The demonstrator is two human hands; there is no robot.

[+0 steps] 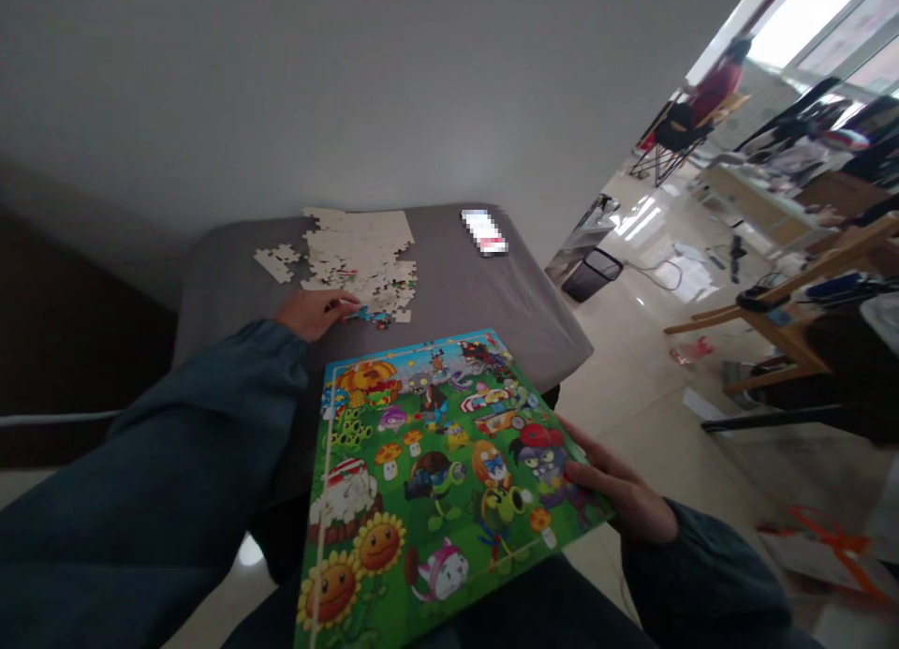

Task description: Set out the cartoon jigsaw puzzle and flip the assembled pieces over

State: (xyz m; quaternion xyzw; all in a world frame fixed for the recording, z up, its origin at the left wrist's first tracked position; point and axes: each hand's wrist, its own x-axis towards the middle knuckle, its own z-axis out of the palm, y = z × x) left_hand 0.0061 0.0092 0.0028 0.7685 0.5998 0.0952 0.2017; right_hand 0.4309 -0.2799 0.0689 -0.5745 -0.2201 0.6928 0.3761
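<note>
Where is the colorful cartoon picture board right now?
In the head view, the picture board lies low and centre on the person's lap, held at its right edge by the right hand, just nearer than the grey table.

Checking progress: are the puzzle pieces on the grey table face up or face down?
Mostly face down: the puzzle pieces show blank pale backs.

We see a grey cloth-covered table [484,302] set against the pale wall. On it lies a spread of loose puzzle pieces [361,256], mostly face down and pale, with a small separate cluster of pieces [276,260] to their left. Near the far right corner lies a small white and red object [484,231], too blurred to identify.
</note>
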